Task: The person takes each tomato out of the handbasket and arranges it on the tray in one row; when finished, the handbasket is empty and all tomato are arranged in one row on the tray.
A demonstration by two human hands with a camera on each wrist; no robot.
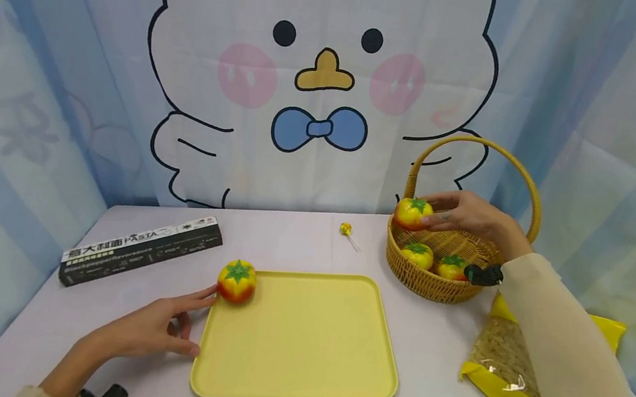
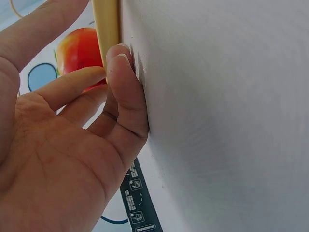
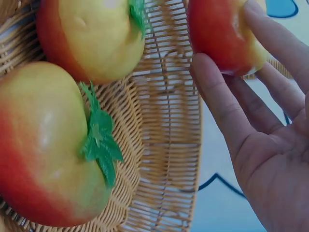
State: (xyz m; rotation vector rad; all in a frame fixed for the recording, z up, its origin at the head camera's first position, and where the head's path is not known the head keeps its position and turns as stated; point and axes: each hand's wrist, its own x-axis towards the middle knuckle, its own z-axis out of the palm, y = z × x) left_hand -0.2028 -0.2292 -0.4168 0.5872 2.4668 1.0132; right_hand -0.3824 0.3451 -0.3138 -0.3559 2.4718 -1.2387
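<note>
My right hand (image 1: 461,214) holds a red-and-yellow toy tomato (image 1: 411,214) with green leaves between thumb and fingers, over the left rim of a wicker basket (image 1: 424,286). Inside the basket lie two similar tomatoes, one at the left (image 1: 418,255) and one at the right (image 1: 452,267), both large in the right wrist view. At the left edge of a yellow tray (image 1: 300,337), my left hand (image 1: 150,327) rests with its fingertips against the rim. Another tomato (image 1: 236,282) sits on the tray's far left corner, close to those fingertips.
A black pasta box (image 1: 142,249) lies at the back left of the white table. Between tray and basket, farther back, is a wrapped lollipop (image 1: 347,229). A yellow-ended clear bag (image 1: 505,357) lies at the right, partly behind my right sleeve. The basket's tall handle (image 1: 485,141) arches above it.
</note>
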